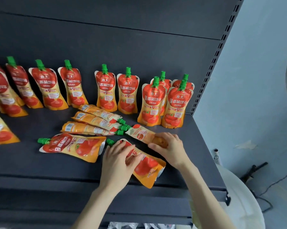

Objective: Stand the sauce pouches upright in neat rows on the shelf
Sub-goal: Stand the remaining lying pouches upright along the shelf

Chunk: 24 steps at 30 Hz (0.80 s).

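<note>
Left hand (121, 156): fingers curled over the upper half of a flat red-and-orange foil sauce pouch (147, 169), green cap pointing away and left, base corner hanging past the front lip.
Right hand (170, 145): just right of the left hand, fingers wrapped round the base of a second foil pouch lying back-side up (139, 132), cap aimed at the heap to the left.
Past the left fingertips: three back-up pouches (93, 120) fanned flat, caps bunched together; further left, one face-up pouch (73, 146), also flat.
Past the right hand: upright pouches (156, 103) in a tight block, two deep; a looser standing line (106, 90) running off to the left.
Underneath: dark grey metal shelf (32, 164).
Step in hand, by judgement: raising both held pouches to stand them.
Doing it well: hold low on the body, swing the cap up, spread the gusset base flat before release, seat beside the standing block with label forward, clear of neighbours likely to topple.
</note>
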Motion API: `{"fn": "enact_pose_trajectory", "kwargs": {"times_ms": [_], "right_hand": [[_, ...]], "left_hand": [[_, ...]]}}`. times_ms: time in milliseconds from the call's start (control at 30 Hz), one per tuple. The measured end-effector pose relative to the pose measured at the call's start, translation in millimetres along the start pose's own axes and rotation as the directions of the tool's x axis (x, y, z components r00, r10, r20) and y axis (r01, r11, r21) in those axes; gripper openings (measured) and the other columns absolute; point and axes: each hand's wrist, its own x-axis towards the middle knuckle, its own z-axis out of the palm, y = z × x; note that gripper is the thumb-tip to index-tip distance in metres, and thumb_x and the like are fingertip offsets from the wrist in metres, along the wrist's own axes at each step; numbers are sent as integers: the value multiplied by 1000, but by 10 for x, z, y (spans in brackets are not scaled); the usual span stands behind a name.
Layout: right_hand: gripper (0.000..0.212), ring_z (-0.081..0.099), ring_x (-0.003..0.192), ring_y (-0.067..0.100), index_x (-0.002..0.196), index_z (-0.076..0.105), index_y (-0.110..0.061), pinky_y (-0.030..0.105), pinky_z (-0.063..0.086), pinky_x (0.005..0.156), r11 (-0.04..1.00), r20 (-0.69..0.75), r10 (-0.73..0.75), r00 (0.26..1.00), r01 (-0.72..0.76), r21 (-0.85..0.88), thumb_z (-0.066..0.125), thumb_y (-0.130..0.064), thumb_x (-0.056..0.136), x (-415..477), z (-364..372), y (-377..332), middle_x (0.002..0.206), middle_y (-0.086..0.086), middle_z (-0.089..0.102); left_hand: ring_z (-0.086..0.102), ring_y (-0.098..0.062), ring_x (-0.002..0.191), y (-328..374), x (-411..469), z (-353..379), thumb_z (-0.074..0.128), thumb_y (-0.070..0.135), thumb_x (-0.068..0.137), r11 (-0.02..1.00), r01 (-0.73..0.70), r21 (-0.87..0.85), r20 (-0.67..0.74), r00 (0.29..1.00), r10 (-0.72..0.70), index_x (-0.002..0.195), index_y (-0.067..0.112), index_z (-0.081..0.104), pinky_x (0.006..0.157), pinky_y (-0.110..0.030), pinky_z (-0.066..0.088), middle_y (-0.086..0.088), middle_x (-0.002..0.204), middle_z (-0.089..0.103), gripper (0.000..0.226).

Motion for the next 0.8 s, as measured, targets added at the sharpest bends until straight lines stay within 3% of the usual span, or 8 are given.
{"fn": "enact_pose_trajectory", "kwargs": {"times_ms": [133,300,400,500,600,700,767,800], "right_hand": [[50,44,114,20,113,61,-25,36,34,99,998,-1,53,999,-53,23,75,-48,71,-151,-29,9,116,-7,60],[33,57,98,16,104,64,-29,30,45,86,981,-31,152,988,-147,127,73,-43,75,-365,-135,-25,93,-13,63],[26,59,90,12,99,66,-31,25,44,81,970,-38,200,979,-192,152,72,-43,77,-498,-172,-59,88,-13,66],[19,60,89,11,94,68,-31,24,42,79,963,-52,228,972,-217,160,70,-41,77,-591,-210,-101,85,-13,67],[14,60,90,11,90,69,-31,25,43,80,962,-51,237,970,-226,156,69,-39,78,-663,-224,-143,84,-14,67],[10,61,91,12,85,68,-31,28,45,84,958,-47,244,969,-233,168,69,-39,79,-712,-242,-194,85,-14,68],[13,62,90,12,85,69,-29,28,46,83,949,-34,259,965,-247,197,70,-41,77,-738,-254,-207,86,-12,70],[13,62,89,11,84,69,-29,27,47,81,943,-25,263,964,-252,216,70,-41,77,-748,-263,-214,86,-12,70]], "left_hand": [[44,-20,128,8,-48,-85,36,67,78,999,18,-33,44,999,-17,116,20,63,106,-48,33,0,130,56,66],[54,-20,100,195,-281,-147,70,35,80,985,83,-153,-167,980,-108,103,13,60,83,-30,45,-3,107,56,33],[56,-10,78,276,-509,-210,69,28,81,926,175,-334,-108,969,-222,93,16,52,66,-21,47,0,94,54,24],[59,4,66,373,-575,-320,65,28,84,873,231,-429,-24,964,-266,96,19,46,57,-12,47,7,91,56,25],[62,8,68,421,-538,-384,67,24,84,699,386,-602,110,907,-407,98,20,40,58,-9,47,8,99,54,30],[63,-13,89,449,-461,-377,72,26,80,386,523,-760,248,782,-571,127,10,30,83,-31,52,-8,120,51,66],[62,-10,76,490,-393,-325,73,22,79,270,550,-790,307,737,-603,131,8,27,71,-25,52,-9,108,58,70],[61,-10,70,505,-356,-284,74,23,79,264,563,-783,321,729,-604,123,6,33,62,-21,50,-9,100,63,63]]}}
